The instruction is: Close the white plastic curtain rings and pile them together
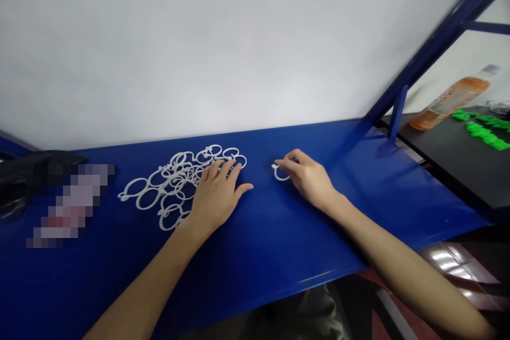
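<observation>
A pile of white plastic rings (149,199), each with a small knob or clip, lies on the left half of the blue table. My left hand (217,194) rests over the pile's right side, fingers spread and thumb stuck out to the right; it hides some of the rings. Farther right, my right hand (308,176) is closed on a single white ring (280,174) at the tabletop. The ring's left part and its knob show; the fingers cover the rest.
The blue table (255,255) runs along a pale wall. At the left are a black bag (59,158) and a blurred-out item (75,204). A blue metal frame (398,101) rises at right; beyond it stand a tilted-looking orange bottle (454,100) and green pieces (486,133) on a black surface.
</observation>
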The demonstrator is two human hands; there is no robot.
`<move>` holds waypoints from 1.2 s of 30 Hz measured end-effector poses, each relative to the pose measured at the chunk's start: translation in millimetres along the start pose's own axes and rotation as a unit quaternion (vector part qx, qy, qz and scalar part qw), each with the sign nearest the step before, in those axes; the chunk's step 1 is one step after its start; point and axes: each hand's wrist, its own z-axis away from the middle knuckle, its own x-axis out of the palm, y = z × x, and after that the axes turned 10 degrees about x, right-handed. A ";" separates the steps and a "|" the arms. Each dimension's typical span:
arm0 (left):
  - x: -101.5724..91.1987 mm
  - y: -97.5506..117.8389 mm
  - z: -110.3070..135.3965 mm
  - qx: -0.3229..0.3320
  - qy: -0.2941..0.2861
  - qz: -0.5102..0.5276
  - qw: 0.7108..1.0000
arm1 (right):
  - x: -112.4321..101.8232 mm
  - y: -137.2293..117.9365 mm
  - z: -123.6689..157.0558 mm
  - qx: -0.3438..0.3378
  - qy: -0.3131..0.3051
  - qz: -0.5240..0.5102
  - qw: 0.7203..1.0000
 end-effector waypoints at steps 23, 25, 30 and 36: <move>-15.3 36.8 2.1 0.209 0.053 0.065 0.974 | 16.0 -20.3 5.8 0.051 -0.138 -0.305 0.941; -14.1 33.7 2.6 0.180 0.057 0.061 0.980 | 15.9 -17.4 4.6 0.054 -0.140 -0.312 0.938; -8.7 21.9 3.8 0.120 0.046 0.026 0.991 | 12.7 -14.9 1.4 0.050 -0.128 -0.326 0.935; -10.7 21.0 1.9 0.142 0.060 0.052 0.987 | 7.8 -20.5 4.4 0.017 -0.129 -0.333 0.934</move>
